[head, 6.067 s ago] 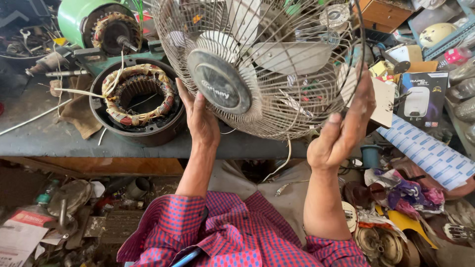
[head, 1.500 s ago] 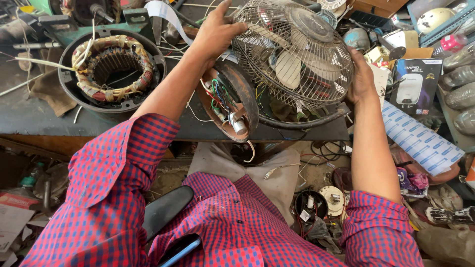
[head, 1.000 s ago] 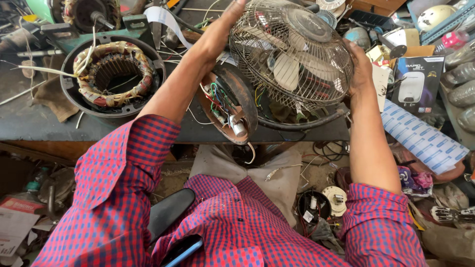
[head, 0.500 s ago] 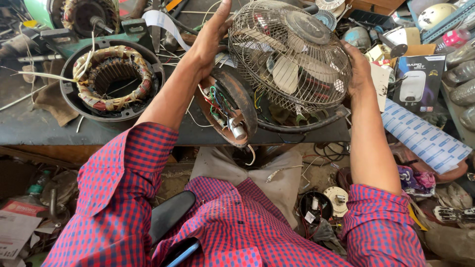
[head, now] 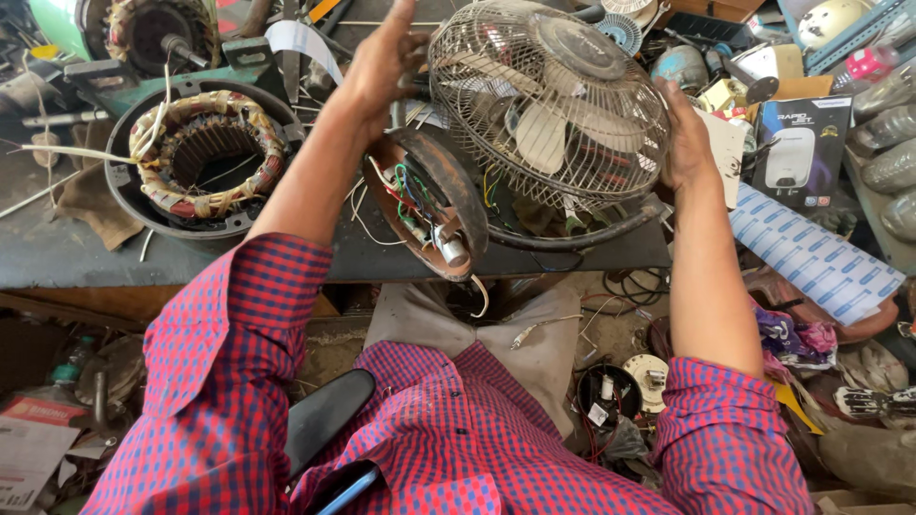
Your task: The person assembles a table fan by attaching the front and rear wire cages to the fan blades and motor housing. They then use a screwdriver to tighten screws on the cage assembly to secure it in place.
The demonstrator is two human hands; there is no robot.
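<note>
Both hands [head: 386, 67] [head: 685, 133] grip fan [head: 549, 105], guard facing up

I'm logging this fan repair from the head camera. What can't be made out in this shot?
- Left hand: fingertips blurred and cut by the top edge; its contact with the fan cage is unclear.
- Right hand: fingers hidden behind the cage.
- Fan base: wire joints too small to tell.
- Green motor: cut off by the top edge.

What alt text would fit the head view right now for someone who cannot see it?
A person holds a table fan in its wire cage over a cluttered workbench, left hand and right hand on either side, its open base showing coloured wires. A wound motor stator sits left.
</note>
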